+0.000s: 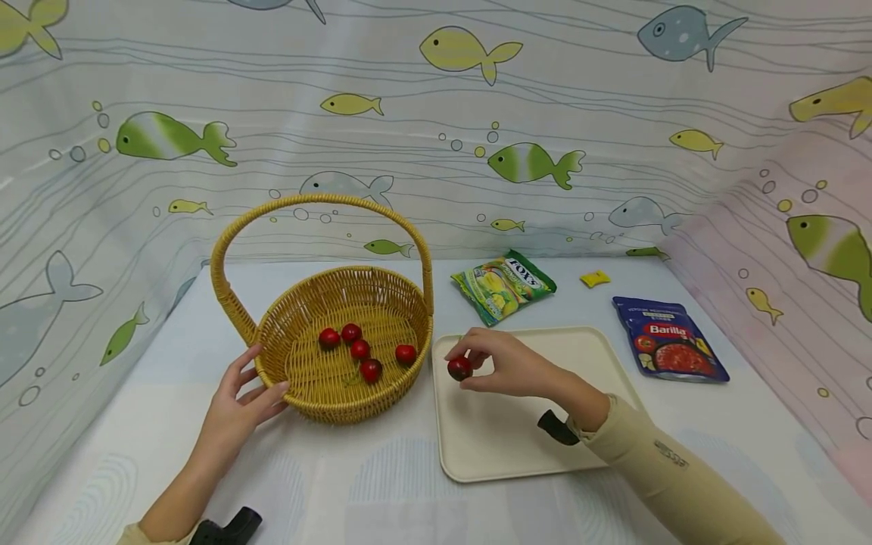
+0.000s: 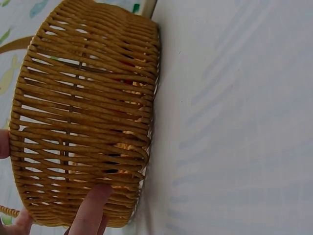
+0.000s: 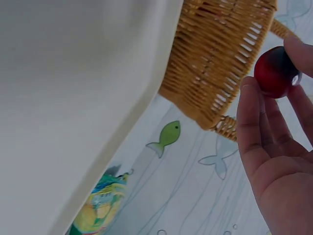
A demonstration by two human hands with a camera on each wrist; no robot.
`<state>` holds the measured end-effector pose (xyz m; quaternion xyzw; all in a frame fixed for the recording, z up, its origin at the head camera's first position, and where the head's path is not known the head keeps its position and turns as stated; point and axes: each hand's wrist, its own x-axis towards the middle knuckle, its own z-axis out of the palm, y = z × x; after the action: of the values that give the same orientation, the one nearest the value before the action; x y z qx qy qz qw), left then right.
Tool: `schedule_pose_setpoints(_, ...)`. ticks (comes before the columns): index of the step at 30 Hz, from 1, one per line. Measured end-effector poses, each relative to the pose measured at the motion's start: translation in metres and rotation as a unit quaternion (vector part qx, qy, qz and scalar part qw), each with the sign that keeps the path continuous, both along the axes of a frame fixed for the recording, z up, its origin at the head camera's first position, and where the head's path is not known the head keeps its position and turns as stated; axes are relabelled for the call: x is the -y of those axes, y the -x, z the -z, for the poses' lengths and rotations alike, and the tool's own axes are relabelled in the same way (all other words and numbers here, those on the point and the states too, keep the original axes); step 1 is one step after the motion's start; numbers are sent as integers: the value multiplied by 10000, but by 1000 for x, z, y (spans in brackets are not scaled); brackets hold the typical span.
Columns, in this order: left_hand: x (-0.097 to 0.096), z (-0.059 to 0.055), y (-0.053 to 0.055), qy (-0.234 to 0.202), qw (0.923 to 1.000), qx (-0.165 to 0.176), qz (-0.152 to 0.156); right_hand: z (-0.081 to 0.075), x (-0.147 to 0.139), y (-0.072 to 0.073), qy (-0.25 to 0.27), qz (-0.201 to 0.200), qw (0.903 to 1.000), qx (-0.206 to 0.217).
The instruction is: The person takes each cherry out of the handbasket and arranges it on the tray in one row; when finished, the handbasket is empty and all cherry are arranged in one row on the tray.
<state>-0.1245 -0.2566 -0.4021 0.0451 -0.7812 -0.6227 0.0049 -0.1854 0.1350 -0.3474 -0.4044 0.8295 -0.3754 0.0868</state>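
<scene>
Between thumb and fingertips, my right hand (image 1: 507, 365) pinches a dark red cherry (image 1: 459, 369) above the left part of a cream tray (image 1: 538, 465). The right wrist view shows this cherry (image 3: 276, 72) up close, held at the fingertips. To the left stands a woven wicker basket (image 1: 341, 410) with a tall arched handle. Several red cherries (image 1: 329, 338) lie on its floor, one of them near the right wall. My left hand (image 1: 238, 405) holds the basket's left front side, thumb at the rim. A finger (image 2: 93, 208) presses the outer weave in the left wrist view.
Behind the tray lies a green and yellow FOX'S candy bag (image 1: 504, 286). A small yellow wrapped candy (image 1: 595, 278) is to its right. A blue Barilla pouch (image 1: 671, 338) lies right of the tray. A fish-patterned curtain (image 1: 409, 136) surrounds the white table (image 1: 381, 484).
</scene>
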Motion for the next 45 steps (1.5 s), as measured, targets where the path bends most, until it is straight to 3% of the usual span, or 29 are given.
schedule_pose_setpoints(6,-1,0,0,-9,10000,-4,-45,11,-11,6,-147,124,9998,67)
schedule_pose_setpoints(13,7,14,4,111,9997,-228,44,21,-17,12,-513,283,9973,450)
schedule_pose_setpoints(17,7,16,5,130,9996,-241,37,26,-18,16,-814,325,9950,487)
schedule_pose_setpoints(23,5,11,4,42,10000,-49,-4,31,-20,16,-1026,186,9926,622)
schedule_pose_setpoints(28,8,16,5,97,9996,-272,54,31,-14,15,-1087,87,9925,544)
schedule_pose_setpoints(37,-6,-10,-5,84,9999,-83,51,40,-5,17,-1184,147,9919,445)
schedule_pose_setpoints(45,-8,-12,-6,85,9999,-69,31,41,-2,15,-1304,214,9910,235)
